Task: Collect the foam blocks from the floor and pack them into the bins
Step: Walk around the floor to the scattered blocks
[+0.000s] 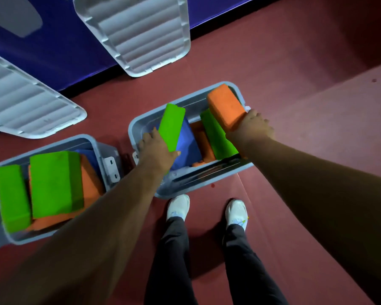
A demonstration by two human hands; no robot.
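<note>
- I note the left hand (156, 148) over the right-hand grey plastic bin (196, 183). Its fingers and thumb are wrapped round the near end of a flat bright-green foam block (172, 126).
- That green block stands tilted, far end raised above the bin's left half, over a blue foam block (189, 146) lying inside.
- The right hand (251, 126) grips the near end of a thick orange foam block (224, 106), fingers curled over it. The block sits at the bin's far right corner, rising above the rim.
- Below it I see a second green foam block (218, 133) leaning inside the bin, with another orange foam piece (204, 142) between it and the blue one.
- The left-hand grey plastic bin (53, 140) is nearly full: two large green foam blocks (51, 183) on top, an orange foam slab (90, 181) beneath them, and a blue foam corner (88, 155) at the far side.
- Both bins stand on the maroon floor (295, 106), close together but not touching.
- Two ribbed grey lids (139, 34) lean against a dark blue wall panel (53, 51) beyond the bins.
- The person's white shoes (178, 206) stand just beside the right-hand bin's near wall.
</note>
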